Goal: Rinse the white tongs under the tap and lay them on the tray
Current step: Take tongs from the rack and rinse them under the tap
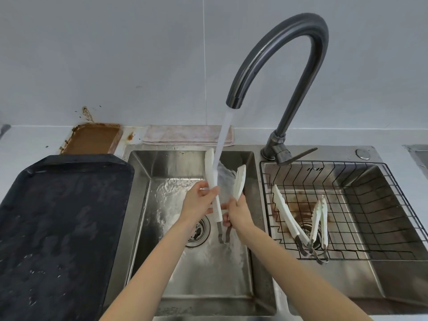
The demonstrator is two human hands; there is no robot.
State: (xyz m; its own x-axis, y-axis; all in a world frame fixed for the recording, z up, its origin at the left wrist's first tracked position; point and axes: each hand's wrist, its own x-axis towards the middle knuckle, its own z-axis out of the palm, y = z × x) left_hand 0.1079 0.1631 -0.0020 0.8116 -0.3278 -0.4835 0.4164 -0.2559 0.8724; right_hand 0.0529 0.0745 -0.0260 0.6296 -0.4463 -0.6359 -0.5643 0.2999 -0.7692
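Observation:
A pair of white tongs [211, 172] stands tips-up in the left sink basin [162, 228], its arms spread apart. Water from the dark curved tap [278, 54] runs down between the two arms. My left hand [199, 200] grips the left arm of the tongs. Around the right arm, my right hand [239, 212] is closed. The metal hinge end hangs below my hands near the drain. The black tray [58, 228] lies on the counter left of the sink, wet with droplets.
Two more white tongs [289, 221] lie in a black wire basket [370, 205] in the right basin. A dirty brown tray [92, 139] and a folded cloth [187, 135] sit behind the sink against the wall.

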